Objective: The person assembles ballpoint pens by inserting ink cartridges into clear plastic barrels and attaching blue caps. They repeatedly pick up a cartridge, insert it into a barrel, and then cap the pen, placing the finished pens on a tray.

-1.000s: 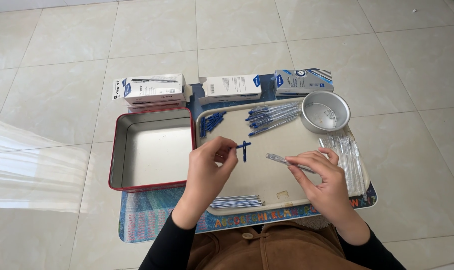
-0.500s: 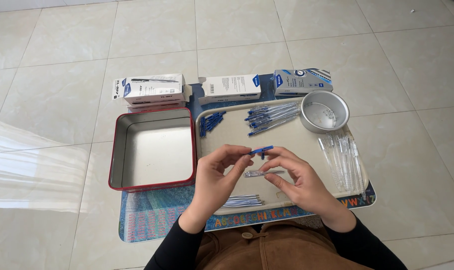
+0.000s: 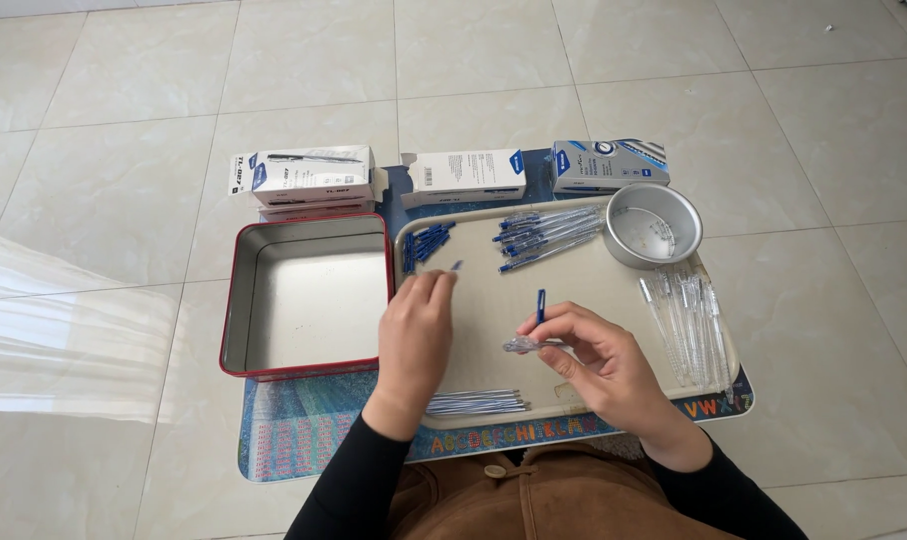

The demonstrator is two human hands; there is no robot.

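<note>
Clear plastic pen barrel [image 3: 523, 344], light, slick and slim, sits pinched in the right hand [image 3: 599, 362] above the tray [image 3: 574, 285]; left hand [image 3: 421, 325] pinches a tiny blue cap [image 3: 457, 266]; best gripped mid-barrel.

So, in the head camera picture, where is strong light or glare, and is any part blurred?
Head view: a bright sunlit patch washes out the floor tiles at the left; the red tin's metal bottom shines softly; the left hand and right hand look sharp, with soft shadows on the tray; no evident blur.
</note>
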